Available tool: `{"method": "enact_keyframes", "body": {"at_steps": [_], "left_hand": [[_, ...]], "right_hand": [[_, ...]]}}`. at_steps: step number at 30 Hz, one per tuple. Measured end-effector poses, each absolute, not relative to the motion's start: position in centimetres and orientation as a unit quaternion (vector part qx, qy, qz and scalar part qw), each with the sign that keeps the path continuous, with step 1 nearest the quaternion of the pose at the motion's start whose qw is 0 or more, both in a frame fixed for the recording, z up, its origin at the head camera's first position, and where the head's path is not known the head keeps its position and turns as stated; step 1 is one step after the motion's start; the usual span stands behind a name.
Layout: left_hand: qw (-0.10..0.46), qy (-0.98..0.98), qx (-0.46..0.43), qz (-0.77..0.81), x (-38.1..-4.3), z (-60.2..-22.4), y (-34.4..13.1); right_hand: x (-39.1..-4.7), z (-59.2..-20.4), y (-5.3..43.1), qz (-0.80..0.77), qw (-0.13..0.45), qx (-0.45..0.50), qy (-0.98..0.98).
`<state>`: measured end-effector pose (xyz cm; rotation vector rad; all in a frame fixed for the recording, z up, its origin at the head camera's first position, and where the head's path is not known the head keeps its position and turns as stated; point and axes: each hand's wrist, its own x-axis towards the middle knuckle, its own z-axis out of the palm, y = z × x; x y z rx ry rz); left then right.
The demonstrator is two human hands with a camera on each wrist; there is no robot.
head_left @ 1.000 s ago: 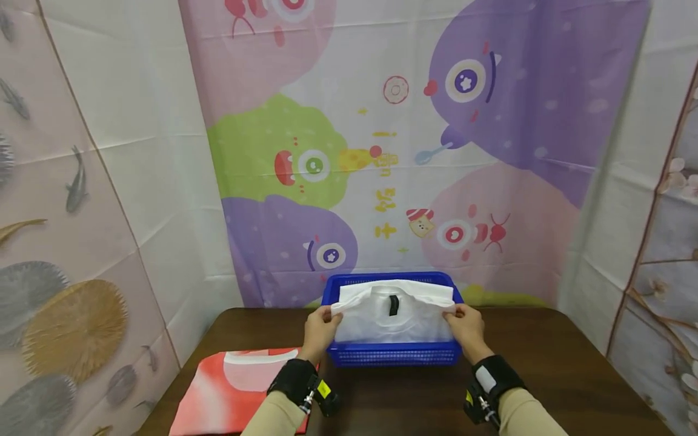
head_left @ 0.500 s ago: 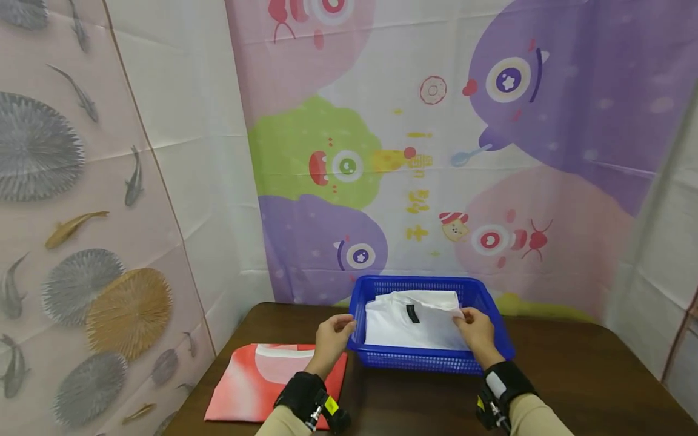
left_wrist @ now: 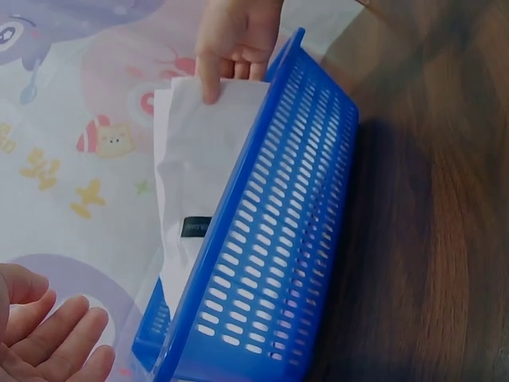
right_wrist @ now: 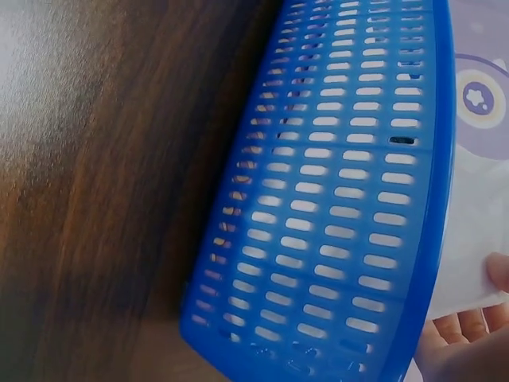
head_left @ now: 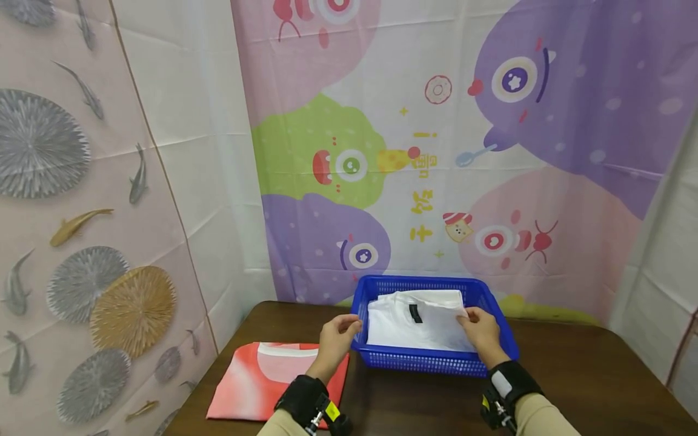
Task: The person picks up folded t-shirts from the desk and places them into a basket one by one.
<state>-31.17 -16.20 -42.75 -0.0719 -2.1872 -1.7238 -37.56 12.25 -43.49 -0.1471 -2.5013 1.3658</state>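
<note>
A folded white T-shirt (head_left: 431, 334) with a black neck label (head_left: 415, 313) lies inside the blue plastic basket (head_left: 428, 361). My right hand (head_left: 483, 334) pinches the shirt's right corner between thumb and fingers, seen also in the left wrist view, where the thumb of that hand (left_wrist: 238, 36) lies on top of the white cloth (left_wrist: 187, 151). At the basket's left rim hovers my left hand (head_left: 336, 340), its fingers loosely bent around nothing. In the right wrist view the basket's slotted side (right_wrist: 334, 199) hides most of the shirt.
On the brown wooden table (head_left: 392, 402), left of the basket, lies a folded red and pink garment (head_left: 245, 387), partly under my left forearm. Behind the table hangs a cartoon-printed curtain (head_left: 327, 254), with fabric walls on both sides.
The white T-shirt has gone down into the basket. My left hand has let go of its left corner, while my right hand keeps hold. The head view has turned left.
</note>
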Motion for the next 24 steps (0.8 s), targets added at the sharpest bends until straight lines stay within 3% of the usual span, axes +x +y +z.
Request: {"method": "enact_keyframes", "body": {"at_steps": [4, 11, 24], "left_hand": [[0.165, -0.769, -0.034, -0.617, -31.0, -42.7, -15.8], [0.165, -0.781, -0.028, -0.602, -31.2, -43.1, -15.5], [0.178, -0.816, -0.042, -0.548, -31.3, -43.3, -14.6]], "right_hand": [[-37.6, -43.5, 12.9, 0.477, 0.141, -0.081, -0.864], [-37.4, -43.6, 14.4, 0.488, 0.071, -0.124, -0.861], [-36.2, -42.4, 14.9, 0.496, 0.052, -0.111, -0.860]]}}
